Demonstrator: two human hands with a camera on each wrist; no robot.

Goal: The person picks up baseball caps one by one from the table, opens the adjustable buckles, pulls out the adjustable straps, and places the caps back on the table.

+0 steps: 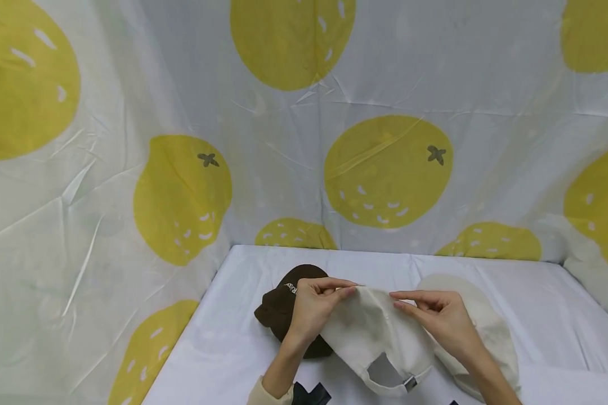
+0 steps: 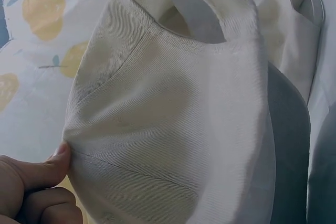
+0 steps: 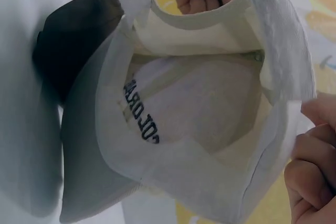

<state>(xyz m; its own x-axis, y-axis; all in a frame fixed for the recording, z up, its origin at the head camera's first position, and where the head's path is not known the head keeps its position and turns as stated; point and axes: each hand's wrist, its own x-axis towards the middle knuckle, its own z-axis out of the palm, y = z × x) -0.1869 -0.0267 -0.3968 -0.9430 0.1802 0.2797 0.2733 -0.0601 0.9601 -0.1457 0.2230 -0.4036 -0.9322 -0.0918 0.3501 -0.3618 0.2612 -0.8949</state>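
Observation:
A cream baseball cap (image 1: 370,329) hangs between my hands, its strap opening low and its small metal buckle (image 1: 410,383) toward me. At its upper left, my left hand (image 1: 311,306) pinches the fabric between thumb and fingers. My right hand (image 1: 446,320) pinches the upper right side the same way. In the right wrist view the hollow inside of the cap faces the camera, with dark lettering (image 3: 140,111) on one panel. The left wrist view has the thumb (image 2: 59,161) pressed at a seam of the crown.
Behind my left hand sits a dark brown cap (image 1: 278,306) with white lettering. Another cream cap (image 1: 491,332) lies on the white-covered table (image 1: 223,337), partly behind my right hand and forearm. Fabric printed with yellow fruit (image 1: 387,169) hangs around the table's back and sides.

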